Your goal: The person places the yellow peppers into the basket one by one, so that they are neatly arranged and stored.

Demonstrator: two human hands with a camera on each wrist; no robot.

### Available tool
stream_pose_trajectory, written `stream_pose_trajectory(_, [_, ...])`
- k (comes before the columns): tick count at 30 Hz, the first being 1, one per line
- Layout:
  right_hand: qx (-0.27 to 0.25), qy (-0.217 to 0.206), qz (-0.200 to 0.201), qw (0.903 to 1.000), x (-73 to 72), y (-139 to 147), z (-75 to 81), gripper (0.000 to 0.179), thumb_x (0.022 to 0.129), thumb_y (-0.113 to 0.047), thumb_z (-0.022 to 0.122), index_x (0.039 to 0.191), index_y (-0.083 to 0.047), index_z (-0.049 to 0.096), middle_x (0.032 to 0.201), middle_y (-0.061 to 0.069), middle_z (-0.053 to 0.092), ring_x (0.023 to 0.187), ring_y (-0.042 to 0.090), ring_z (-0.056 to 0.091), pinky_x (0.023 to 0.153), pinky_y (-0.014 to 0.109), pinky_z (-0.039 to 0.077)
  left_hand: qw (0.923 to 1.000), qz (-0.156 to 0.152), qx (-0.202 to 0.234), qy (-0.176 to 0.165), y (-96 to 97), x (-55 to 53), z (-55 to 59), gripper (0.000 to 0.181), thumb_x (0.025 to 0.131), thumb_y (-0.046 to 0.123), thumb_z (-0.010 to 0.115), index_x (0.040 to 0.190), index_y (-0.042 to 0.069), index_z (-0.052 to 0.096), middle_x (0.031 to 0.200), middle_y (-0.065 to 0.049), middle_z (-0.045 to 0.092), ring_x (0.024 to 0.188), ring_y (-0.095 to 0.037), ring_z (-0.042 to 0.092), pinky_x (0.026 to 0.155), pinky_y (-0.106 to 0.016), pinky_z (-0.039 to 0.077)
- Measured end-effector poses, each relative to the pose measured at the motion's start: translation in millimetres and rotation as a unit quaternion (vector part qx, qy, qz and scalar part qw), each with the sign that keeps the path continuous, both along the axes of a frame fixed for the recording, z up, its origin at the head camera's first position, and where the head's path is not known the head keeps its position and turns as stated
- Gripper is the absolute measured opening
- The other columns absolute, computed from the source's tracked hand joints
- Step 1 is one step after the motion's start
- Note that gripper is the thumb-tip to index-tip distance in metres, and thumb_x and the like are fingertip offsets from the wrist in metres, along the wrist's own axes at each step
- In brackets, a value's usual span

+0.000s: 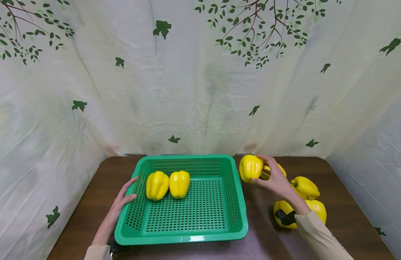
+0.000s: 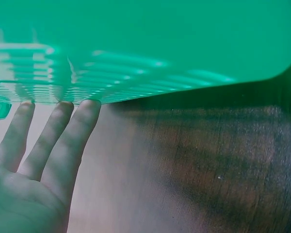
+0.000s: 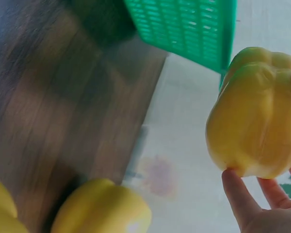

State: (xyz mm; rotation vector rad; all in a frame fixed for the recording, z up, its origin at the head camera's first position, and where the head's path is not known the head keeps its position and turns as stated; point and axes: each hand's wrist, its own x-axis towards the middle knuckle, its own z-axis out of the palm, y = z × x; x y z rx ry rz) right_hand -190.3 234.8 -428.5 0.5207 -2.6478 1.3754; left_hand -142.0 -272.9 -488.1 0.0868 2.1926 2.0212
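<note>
Off the right rim of the green plastic basket (image 1: 182,239), my right hand (image 1: 276,183) holds up a yellow bell pepper (image 1: 250,168) between thumb and fingers. The right wrist view shows the same bell pepper (image 3: 254,119) raised above the table, with fingertips at its lower end. Inside the basket, two more yellow peppers, one on the left (image 1: 156,185) and one beside it (image 1: 179,184), stand side by side near the left wall. My left hand (image 1: 120,203) touches the basket's left side. Its straight fingers (image 2: 63,150) lie against the perforated wall in the left wrist view.
Several yellow peppers lie on the brown table (image 1: 346,231) at the right, including one at the back (image 1: 305,187) and one nearer (image 1: 317,210). My right forearm partly covers them. A white leaf-print curtain (image 1: 194,90) hangs behind the table.
</note>
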Motion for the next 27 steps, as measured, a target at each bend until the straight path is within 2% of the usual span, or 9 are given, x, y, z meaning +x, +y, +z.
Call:
stream_pose_trajectory(3, [0.000, 0.001, 0.003, 1.0000, 0.2, -4, 4.6, 0.078, 0.079, -0.012, 0.078, 0.142, -0.002, 0.034, 0.133, 0.020, 0.036, 0.119, 0.040, 0.041, 0.095, 0.057, 0.040, 1.0000, -0.001, 0.001, 0.002, -0.2, 0.3, -0.3, 0.050, 0.103, 0.021, 0.037, 0.151, 0.022, 0.020, 0.152, -0.017, 0.008, 0.110, -0.014, 0.048, 0.083, -0.033, 0.050])
stream_pose_trajectory(10, [-0.017, 0.011, 0.025, 0.9995, 2.8, -19, 15.4, 0.078, 0.078, -0.011, 0.079, 0.142, -0.003, 0.033, 0.134, 0.018, 0.036, 0.118, 0.037, 0.044, 0.095, 0.054, 0.041, 0.9999, 0.006, -0.008, -0.008, 0.5, -0.6, 0.5, 0.051, 0.103, 0.022, 0.037, 0.151, 0.022, 0.019, 0.152, -0.018, 0.007, 0.119, -0.035, 0.038, 0.083, -0.035, 0.049])
stream_pose_trajectory(12, [-0.027, 0.010, 0.037, 0.9989, 3.1, -23, 17.2, 0.078, 0.078, -0.011, 0.079, 0.142, -0.003, 0.033, 0.136, 0.017, 0.035, 0.119, 0.036, 0.045, 0.096, 0.052, 0.041, 0.9999, 0.008, -0.013, -0.007, 0.9, -0.8, 0.8, 0.051, 0.103, 0.022, 0.037, 0.151, 0.022, 0.020, 0.152, -0.018, 0.008, 0.119, -0.033, 0.038, 0.083, -0.034, 0.049])
stream_pose_trajectory(19, [-0.037, 0.011, 0.074, 0.9965, 2.8, -40, 22.6, 0.077, 0.080, -0.010, 0.078, 0.142, -0.003, 0.033, 0.139, 0.016, 0.033, 0.122, 0.035, 0.043, 0.098, 0.048, 0.040, 0.9999, -0.003, 0.002, 0.010, 1.0, 0.8, -0.4, 0.050, 0.103, 0.019, 0.037, 0.151, 0.021, 0.021, 0.151, -0.015, 0.009, 0.109, -0.010, 0.049, 0.082, -0.032, 0.050])
stream_pose_trajectory(27, [-0.040, 0.007, 0.104, 0.9937, 2.8, -58, 28.3, 0.077, 0.080, -0.011, 0.078, 0.142, -0.004, 0.034, 0.138, 0.014, 0.035, 0.119, 0.032, 0.043, 0.097, 0.047, 0.043, 0.9999, -0.003, -0.001, 0.013, 0.7, 1.1, -0.8, 0.050, 0.103, 0.018, 0.037, 0.150, 0.020, 0.022, 0.151, -0.014, 0.009, 0.109, -0.008, 0.048, 0.082, -0.030, 0.049])
